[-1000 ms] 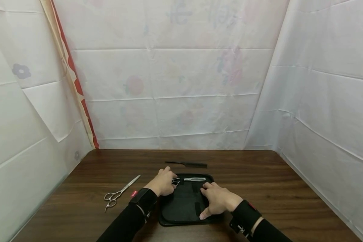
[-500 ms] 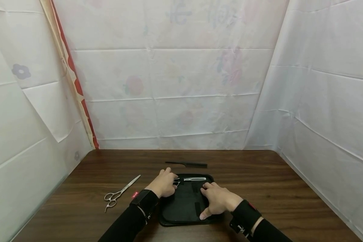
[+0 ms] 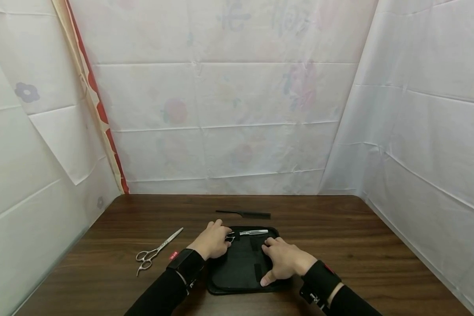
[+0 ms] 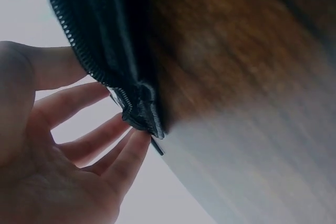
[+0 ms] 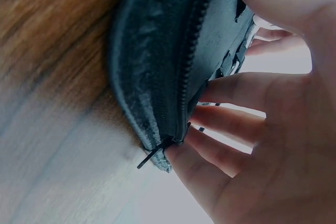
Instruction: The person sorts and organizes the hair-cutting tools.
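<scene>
A black zip case [image 3: 237, 270] lies unfolded on the table in the head view. Near its far edge sits a pair of silver scissors [image 3: 254, 232], crossed by a black strap. My left hand [image 3: 212, 240] reaches over the far left corner and pinches the scissors' finger rings between thumb and forefinger, partly hiding them. The left wrist view shows its fingers at the zipped rim [image 4: 73, 35]. My right hand [image 3: 283, 259] rests spread on the case's right side, thumb toward the near edge. In the right wrist view its fingers [image 5: 194, 166] touch the zipper border.
A second pair of silver scissors [image 3: 158, 251] lies left of the case, blades pointing away. Beyond the case lies a black tail comb [image 3: 245, 214]. White sheets [image 3: 229, 96] hang around the brown wooden table [image 3: 339, 228].
The scissors in the case have tilted very slightly, and the left wrist has shifted a little. The right hand and the case stay in place.
</scene>
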Action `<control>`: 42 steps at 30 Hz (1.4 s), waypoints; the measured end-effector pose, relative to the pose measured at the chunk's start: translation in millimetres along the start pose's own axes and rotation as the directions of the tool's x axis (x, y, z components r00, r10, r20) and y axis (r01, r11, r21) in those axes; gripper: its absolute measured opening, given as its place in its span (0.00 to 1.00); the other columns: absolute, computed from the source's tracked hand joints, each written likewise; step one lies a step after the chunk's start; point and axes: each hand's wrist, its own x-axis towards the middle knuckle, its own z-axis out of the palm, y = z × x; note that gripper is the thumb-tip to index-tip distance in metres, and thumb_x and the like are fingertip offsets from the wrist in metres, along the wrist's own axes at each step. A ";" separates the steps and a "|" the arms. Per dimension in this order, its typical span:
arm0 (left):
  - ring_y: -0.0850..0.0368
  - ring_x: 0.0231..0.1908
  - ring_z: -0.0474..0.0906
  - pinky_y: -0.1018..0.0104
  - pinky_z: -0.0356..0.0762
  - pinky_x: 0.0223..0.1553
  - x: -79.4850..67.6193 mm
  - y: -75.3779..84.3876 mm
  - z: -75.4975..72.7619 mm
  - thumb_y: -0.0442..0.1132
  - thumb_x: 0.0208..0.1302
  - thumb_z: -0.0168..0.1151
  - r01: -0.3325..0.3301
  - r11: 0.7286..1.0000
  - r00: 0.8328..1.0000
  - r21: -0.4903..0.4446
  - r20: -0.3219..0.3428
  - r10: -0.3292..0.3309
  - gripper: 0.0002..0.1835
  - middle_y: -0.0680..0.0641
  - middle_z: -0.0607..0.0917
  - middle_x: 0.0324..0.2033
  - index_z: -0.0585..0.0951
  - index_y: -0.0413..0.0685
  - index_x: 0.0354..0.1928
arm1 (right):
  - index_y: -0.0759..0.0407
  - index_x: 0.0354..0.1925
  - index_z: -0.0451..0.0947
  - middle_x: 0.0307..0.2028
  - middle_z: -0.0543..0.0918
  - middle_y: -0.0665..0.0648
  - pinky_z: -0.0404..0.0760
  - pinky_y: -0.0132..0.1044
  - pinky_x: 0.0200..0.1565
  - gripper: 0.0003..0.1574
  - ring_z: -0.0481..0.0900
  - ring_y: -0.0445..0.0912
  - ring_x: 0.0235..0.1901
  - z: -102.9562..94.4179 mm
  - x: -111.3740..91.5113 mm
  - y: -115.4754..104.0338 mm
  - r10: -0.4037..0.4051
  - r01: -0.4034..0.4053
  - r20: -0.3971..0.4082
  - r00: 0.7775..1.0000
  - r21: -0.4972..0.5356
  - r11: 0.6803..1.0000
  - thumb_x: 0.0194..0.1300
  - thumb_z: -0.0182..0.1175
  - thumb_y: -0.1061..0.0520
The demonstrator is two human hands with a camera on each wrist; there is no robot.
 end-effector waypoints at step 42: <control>0.42 0.43 0.81 0.47 0.79 0.47 -47.5 -42.9 -24.1 0.36 0.67 0.67 -0.006 0.988 0.997 0.157 -0.079 0.019 0.10 0.43 0.81 0.38 0.85 0.37 0.46 | 0.63 0.71 0.70 0.70 0.68 0.60 0.74 0.59 0.60 0.61 0.64 0.57 0.70 1.2 -1.2 -0.3 0.001 -0.001 -0.006 1.000 0.003 1.000 0.50 0.76 0.32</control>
